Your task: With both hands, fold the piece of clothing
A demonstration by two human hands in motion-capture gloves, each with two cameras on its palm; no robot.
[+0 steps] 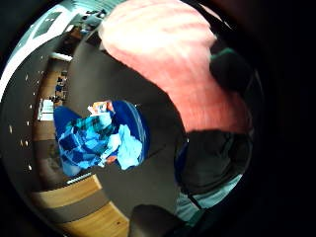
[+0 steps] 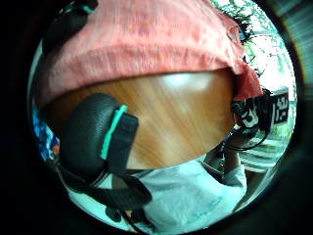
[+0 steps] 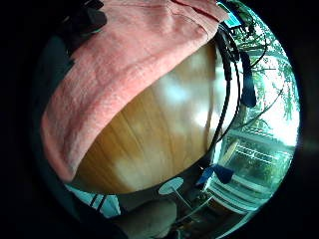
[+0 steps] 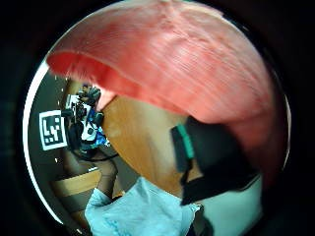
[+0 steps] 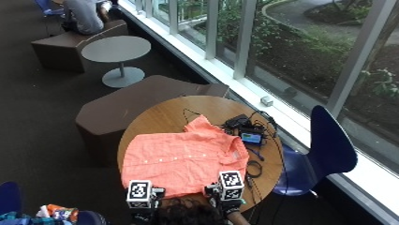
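Seen from the outside view, an orange shirt (image 5: 185,160) lies spread flat on the round wooden table (image 5: 159,116), one sleeve reaching toward the far side near a small device with a lit screen (image 5: 252,138) and a tangle of black cables (image 5: 252,168). Both hands sit at the shirt's near hem, side by side just above the person's head at the lower edge. The left hand (image 5: 142,199) is at the hem's middle, the right hand (image 5: 228,190) close to the near right corner

The hands themselves are mostly covered in that view, so their fingers cannot be read from it. In the left thumb side palm view a black gloved thumb (image 2: 90,137) hangs above the wood with the shirt's edge draped just past it; in the right thumb side palm view a gloved thumb (image 4: 211,157) lies against the orange cloth. All four palm views show the cloth lifted off the table close to the cameras, but whether the fingers curl round the hem or only lie against it cannot be told

A blue chair (image 5: 327,145) stands just beside the table on the right. A heap of blue clothes (image 1: 101,136) lies on the dark floor to the left
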